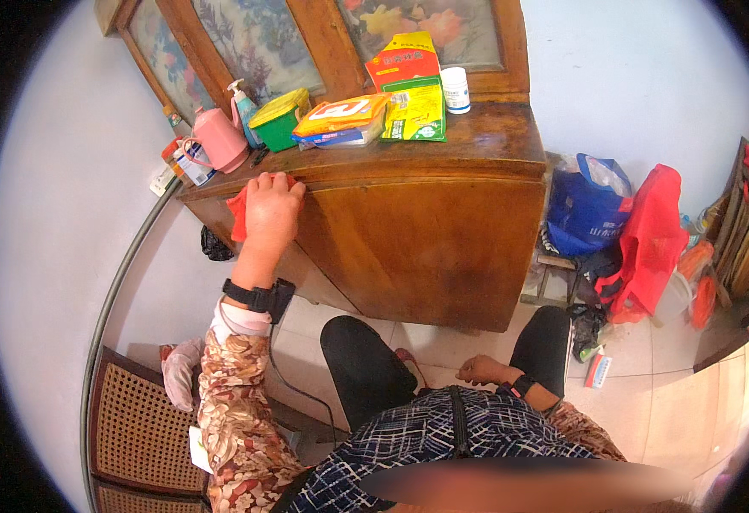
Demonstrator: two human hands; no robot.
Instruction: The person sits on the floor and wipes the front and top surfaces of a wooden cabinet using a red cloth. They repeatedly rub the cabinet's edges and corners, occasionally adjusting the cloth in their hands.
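My left hand [273, 208] presses a red cloth [238, 208] against the upper front edge of a wooden cabinet [425, 250], near its left end. My right hand [477, 370] hangs low between my knees, fingers curled, touching nothing that I can make out; whether it holds anything is hidden. On the cabinet's ledge, just above my left hand, stand a pink jug [222, 140], a pump bottle [246, 115] and a green tub with a yellow lid [281, 120]. Farther right are an orange packet of wipes [342, 112], a yellow-green pouch [416, 109] and a white plastic bottle [456, 91].
A blue bag [582, 211] and a red bag [650, 243] stand right of the cabinet. A small box [598, 371] lies on the tiled floor. At the left are a woven cane chair [150, 429] and a curved grey pipe [113, 295]. A cable runs from my left wrist.
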